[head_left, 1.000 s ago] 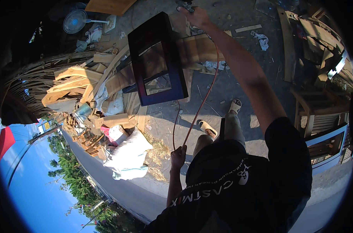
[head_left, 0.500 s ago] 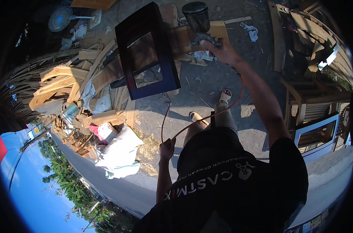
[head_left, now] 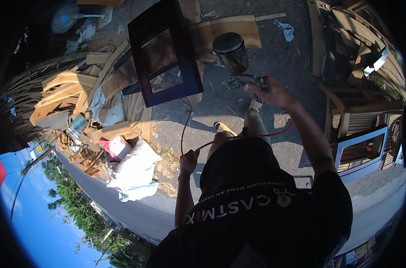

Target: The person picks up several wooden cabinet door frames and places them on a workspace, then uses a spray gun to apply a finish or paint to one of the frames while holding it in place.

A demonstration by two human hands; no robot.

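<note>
My right hand [head_left: 274, 93] is wrapped round the handle of a spray gun [head_left: 245, 81], held out in front of my legs. A dark cylindrical paint cup [head_left: 232, 52] sits on the gun at its far side. From the gun a reddish air hose [head_left: 278, 133] loops back past my thighs. My left hand [head_left: 188, 161] is closed on this hose, left of my body. A dark, glossy wooden frame [head_left: 169, 94] with a rectangular opening stands ahead and to the left, apart from the gun.
Wooden boards and offcuts [head_left: 69, 87] are heaped on the left, with a white sack [head_left: 133, 167] nearer me. A fan [head_left: 64, 18] lies far left. At right stand a wooden structure [head_left: 361, 107] and a pale-lit frame [head_left: 361, 152]. A broad plank [head_left: 252, 31] lies beyond the cup.
My right hand has drawn the spray gun nearer my body and away from the dark frame. The hose hangs in a lower loop. My left hand still grips it.
</note>
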